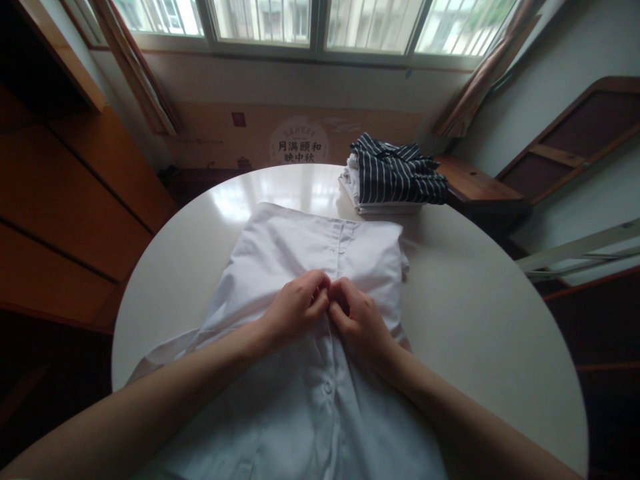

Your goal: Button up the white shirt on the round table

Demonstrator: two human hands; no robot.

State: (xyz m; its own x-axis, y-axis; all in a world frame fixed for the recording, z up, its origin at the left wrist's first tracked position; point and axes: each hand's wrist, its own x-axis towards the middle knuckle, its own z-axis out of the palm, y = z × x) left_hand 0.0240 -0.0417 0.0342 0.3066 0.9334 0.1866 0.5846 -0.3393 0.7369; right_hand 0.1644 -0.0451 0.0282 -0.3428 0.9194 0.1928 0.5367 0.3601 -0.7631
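A white button-up shirt (295,393) lies spread over the table, its button placket running down the middle. Partway along that placket my left hand (300,300) pinches the cloth, fingers curled together. My right hand (357,317) meets it there, also closed on the shirt front, with the fingertips of both hands almost touching. Whatever lies between the fingertips is hidden. Below the hands a button (328,387) shows on the placket. One sleeve (173,350) sticks out to the left, and the hem end faces the window.
The round white table (480,320) carries a stack of folded clothes at its far right, a black-and-white striped garment (400,173) on top of white ones. A wooden cabinet (65,213) stands left; a large printed box (200,133) lies beneath the window. Wooden furniture (480,180) is at right.
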